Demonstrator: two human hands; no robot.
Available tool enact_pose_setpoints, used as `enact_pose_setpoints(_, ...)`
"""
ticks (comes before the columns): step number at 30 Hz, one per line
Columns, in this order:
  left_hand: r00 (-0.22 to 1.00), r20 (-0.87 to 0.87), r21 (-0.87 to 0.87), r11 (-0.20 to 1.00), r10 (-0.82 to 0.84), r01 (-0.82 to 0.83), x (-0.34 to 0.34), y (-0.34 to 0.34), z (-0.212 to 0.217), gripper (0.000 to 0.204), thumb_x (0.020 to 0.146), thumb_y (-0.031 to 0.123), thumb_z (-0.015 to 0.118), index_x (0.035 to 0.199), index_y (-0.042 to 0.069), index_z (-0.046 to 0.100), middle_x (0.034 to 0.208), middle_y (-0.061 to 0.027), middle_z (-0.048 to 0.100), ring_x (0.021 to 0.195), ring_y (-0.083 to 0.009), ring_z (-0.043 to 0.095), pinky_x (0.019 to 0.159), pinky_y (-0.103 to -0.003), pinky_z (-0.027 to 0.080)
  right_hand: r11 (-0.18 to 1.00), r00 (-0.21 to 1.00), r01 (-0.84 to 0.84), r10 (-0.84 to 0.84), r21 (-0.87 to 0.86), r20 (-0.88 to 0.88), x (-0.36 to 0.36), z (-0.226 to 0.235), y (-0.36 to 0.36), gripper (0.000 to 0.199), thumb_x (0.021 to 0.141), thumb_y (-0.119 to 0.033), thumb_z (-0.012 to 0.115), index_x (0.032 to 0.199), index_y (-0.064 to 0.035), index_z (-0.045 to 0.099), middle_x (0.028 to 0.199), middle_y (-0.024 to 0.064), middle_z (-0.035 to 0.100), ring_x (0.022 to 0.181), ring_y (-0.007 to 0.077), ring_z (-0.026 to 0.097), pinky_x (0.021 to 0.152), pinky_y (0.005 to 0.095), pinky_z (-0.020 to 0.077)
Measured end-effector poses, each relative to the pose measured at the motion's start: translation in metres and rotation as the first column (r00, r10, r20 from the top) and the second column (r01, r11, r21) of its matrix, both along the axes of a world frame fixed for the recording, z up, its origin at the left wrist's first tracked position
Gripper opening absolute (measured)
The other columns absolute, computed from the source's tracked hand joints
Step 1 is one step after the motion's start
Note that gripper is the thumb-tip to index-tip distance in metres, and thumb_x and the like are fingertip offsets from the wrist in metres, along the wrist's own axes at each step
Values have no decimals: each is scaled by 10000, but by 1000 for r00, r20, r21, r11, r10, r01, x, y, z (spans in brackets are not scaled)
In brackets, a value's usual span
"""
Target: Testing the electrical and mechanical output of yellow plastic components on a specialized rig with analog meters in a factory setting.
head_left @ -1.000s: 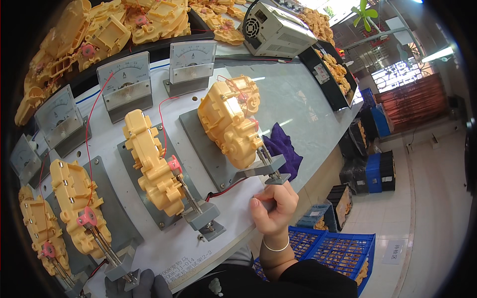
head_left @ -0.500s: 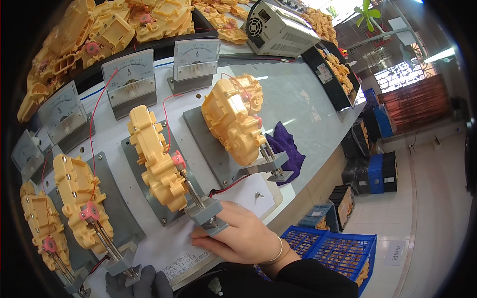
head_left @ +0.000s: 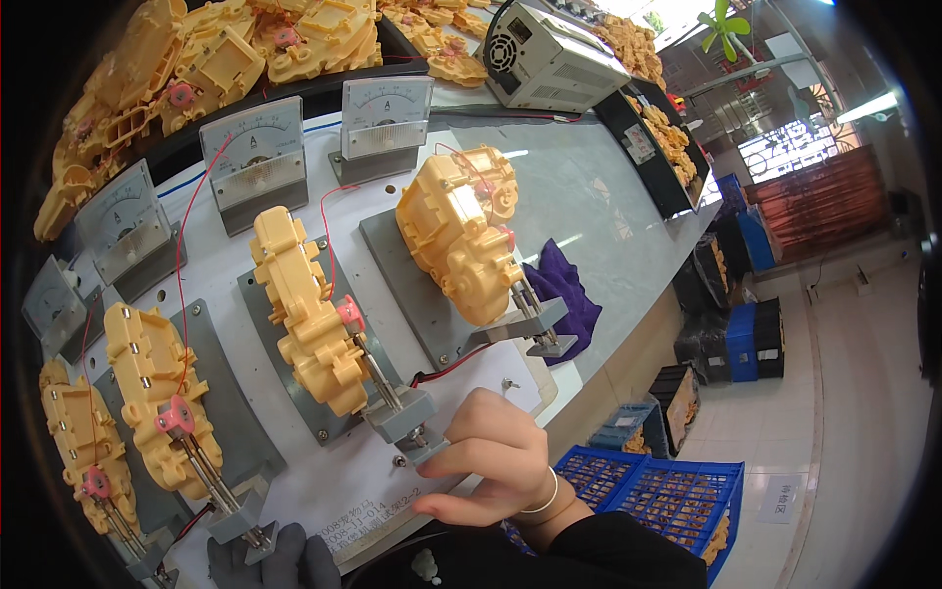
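My right hand (head_left: pixel 496 461), bare with a pale bracelet, is open, its thumb apart from the bent fingers. It hovers just right of a grey clamp block (head_left: pixel 404 417) and a small toggle switch (head_left: pixel 399 461). Two rods join that block to a yellow plastic gear housing (head_left: pixel 304 314) with a pink part, upright on a grey base plate. My left hand (head_left: pixel 280 560), in a grey glove, is partly visible at the lower edge, against another clamp block (head_left: pixel 240 510) below a second yellow housing (head_left: pixel 162 402). Whether its fingers grip anything is hidden.
Further housings stand left (head_left: pixel 86 442) and right (head_left: pixel 461 236) on similar fixtures. Behind them is a row of analog meters (head_left: pixel 255 147) with red wires. A purple cloth (head_left: pixel 564 299), a power supply box (head_left: pixel 559 54), heaped yellow housings (head_left: pixel 216 64) and blue crates (head_left: pixel 677 501) surround the bench.
My right hand has drawn back to the right from the clamp block, and its fingers have lifted. The toggle switch under the block is now uncovered. My left hand stays in place.
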State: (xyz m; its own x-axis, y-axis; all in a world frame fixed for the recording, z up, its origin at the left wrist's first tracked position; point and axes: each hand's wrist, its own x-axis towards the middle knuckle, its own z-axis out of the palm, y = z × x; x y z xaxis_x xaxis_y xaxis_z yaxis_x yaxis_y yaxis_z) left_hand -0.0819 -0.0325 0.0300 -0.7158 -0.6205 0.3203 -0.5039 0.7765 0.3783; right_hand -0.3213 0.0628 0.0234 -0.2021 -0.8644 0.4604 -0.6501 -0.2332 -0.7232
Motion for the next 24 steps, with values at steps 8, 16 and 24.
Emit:
enact_pose_setpoints(8,1000,-2,-13,1000,-7,7,1,0,-1,103,858,195,726,887,102,692,774,-74,634,711,-295,619,764,-459,510,997,987,49,-39,54,-159,9,0,-4,201,641,-39,747,816,-35,649,727,69,491,648,247,506,589,329,424)
enact_pose_setpoints(16,1000,-16,-11,1000,-6,6,0,0,0,110,865,200,718,881,94,691,774,-79,636,729,-296,627,774,-462,510,998,976,55,-45,42,-211,10,0,-7,200,634,-24,727,816,-31,645,722,67,474,635,247,496,574,339,420)
enact_pose_setpoints(24,1000,18,7,1000,1,-1,1,1,1,98,868,199,712,876,104,693,792,-81,651,757,-295,642,810,-463,505,997,973,54,-39,59,-226,10,-1,-7,202,629,-25,726,815,-30,646,710,65,462,628,241,497,565,341,418)
